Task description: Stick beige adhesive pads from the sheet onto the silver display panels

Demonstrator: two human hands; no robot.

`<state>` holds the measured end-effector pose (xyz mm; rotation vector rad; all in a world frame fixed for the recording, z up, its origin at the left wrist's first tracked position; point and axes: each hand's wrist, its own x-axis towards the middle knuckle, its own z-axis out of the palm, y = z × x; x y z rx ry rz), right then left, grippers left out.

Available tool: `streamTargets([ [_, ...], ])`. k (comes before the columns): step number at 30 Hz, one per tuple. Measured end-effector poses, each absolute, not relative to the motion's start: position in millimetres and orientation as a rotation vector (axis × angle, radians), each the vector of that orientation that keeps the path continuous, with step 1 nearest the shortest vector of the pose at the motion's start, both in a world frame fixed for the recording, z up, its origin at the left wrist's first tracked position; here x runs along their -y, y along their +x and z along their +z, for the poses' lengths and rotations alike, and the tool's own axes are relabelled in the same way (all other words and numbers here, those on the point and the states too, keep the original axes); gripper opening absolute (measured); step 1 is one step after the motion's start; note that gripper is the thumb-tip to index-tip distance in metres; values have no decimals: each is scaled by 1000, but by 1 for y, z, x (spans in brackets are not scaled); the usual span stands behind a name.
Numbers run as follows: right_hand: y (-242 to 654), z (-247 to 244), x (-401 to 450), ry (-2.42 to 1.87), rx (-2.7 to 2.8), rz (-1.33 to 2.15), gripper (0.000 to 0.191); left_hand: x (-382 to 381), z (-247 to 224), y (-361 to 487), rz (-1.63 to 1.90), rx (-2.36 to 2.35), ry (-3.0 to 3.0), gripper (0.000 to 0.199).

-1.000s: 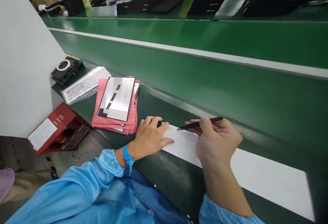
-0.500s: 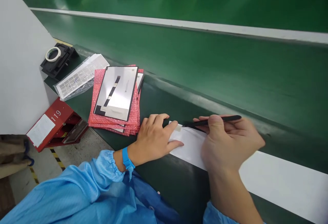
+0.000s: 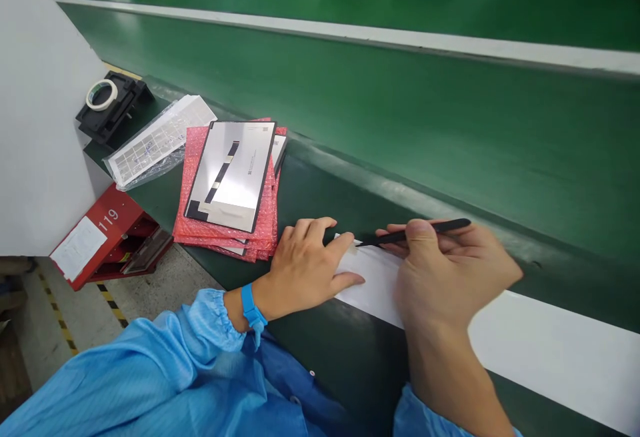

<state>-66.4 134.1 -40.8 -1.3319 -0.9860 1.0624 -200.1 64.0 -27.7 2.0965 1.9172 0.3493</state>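
A long white strip [image 3: 545, 344] lies across the dark green bench. My left hand [image 3: 307, 264] rests at its left end, fingers apart, with the index fingertip pressed by a small pale piece at the strip's end. My right hand [image 3: 443, 270] is closed around black tweezers [image 3: 450, 225], whose tips point left and touch the strip's end near my left index finger. Up and left of my left hand, a display panel [image 3: 245, 177] with a dark flex cable lies on a stack of pink bubble-wrap bags [image 3: 193, 170].
At the far left stand a black fixture [image 3: 111, 117] and a roll of tape [image 3: 102, 95] on it. Printed label sheets [image 3: 165, 137] in clear plastic lie beside the stack. A red box [image 3: 113, 237] marked 119 is below the bench edge. A green conveyor [image 3: 400, 110] runs behind.
The camera view has shifted slightly. My right hand and the tweezers have barely moved, and the tweezer tips look closer together. My left hand stays at the strip's end.
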Motion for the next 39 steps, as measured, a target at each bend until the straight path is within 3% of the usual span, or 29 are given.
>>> streamTargets([
  [6,-68,-43,-133,-1273,1006,1086,46,-65,-28,-204,397,-1906,2080,65],
  [12,-54,-42,-139,-1156,733,1239,67,-72,-36,-210,416,-1971,2070,85],
  [16,-4,-38,-130,-1141,511,1203,76,-77,-35,-222,449,-1983,2091,84],
  [18,46,-36,-120,-1173,415,1106,68,-83,-30,-227,502,-2002,2084,77],
  [21,146,-26,-96,-1282,252,843,38,-94,-17,-213,621,-2126,2074,70],
  [23,216,-13,-77,-1374,83,591,24,-92,-5,-177,714,-2184,2176,55],
  [25,275,-1,-62,-1447,-98,373,28,-79,4,-117,751,-1827,2442,35],
  [28,326,7,-56,-1504,-283,338,27,-55,2,-7,636,-1202,2717,21],
  [33,325,-7,-51,-1518,-285,490,20,-38,-31,99,516,-843,2910,52],
  [39,275,-37,-30,-1457,-157,596,15,-34,-41,45,313,-922,2957,57],
])
